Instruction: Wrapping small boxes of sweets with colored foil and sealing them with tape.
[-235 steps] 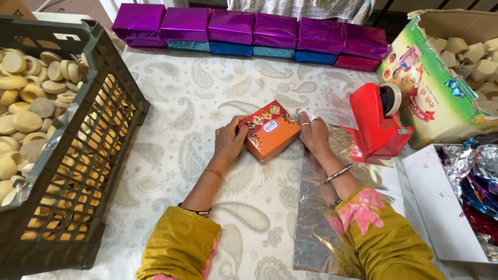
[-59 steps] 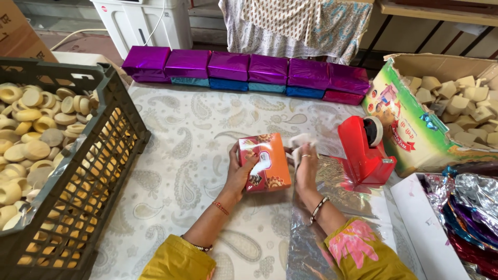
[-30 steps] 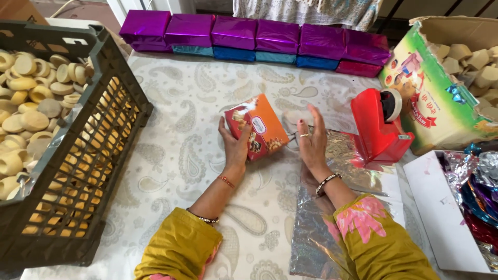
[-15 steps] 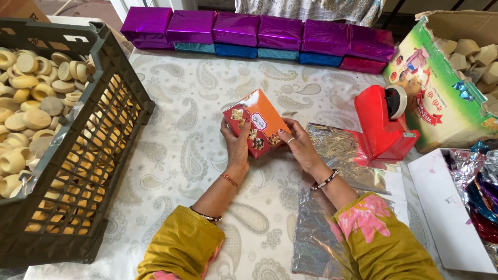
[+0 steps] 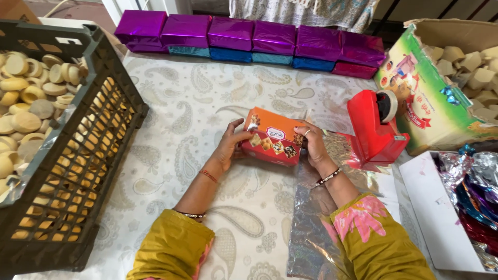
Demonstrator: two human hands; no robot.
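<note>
While both hands grip orange box (image 5: 272, 143) — tape dispenser (image 5: 374, 129) just right, crate (image 5: 78, 155) left.

The crate (image 5: 78, 155) lies left of the box (image 5: 272, 142), tape dispenser (image 5: 373, 129) right, wrapped boxes (image 5: 249, 39) behind.

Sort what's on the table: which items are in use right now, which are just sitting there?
In use:
- orange box, held by left hand and right hand
- foil sheet under the right arm
- red tape dispenser beside the right hand

Sitting there:
- wrapped boxes in a row at the back
- black crate of round pieces
- cardboard carton
- white box of foils
</note>
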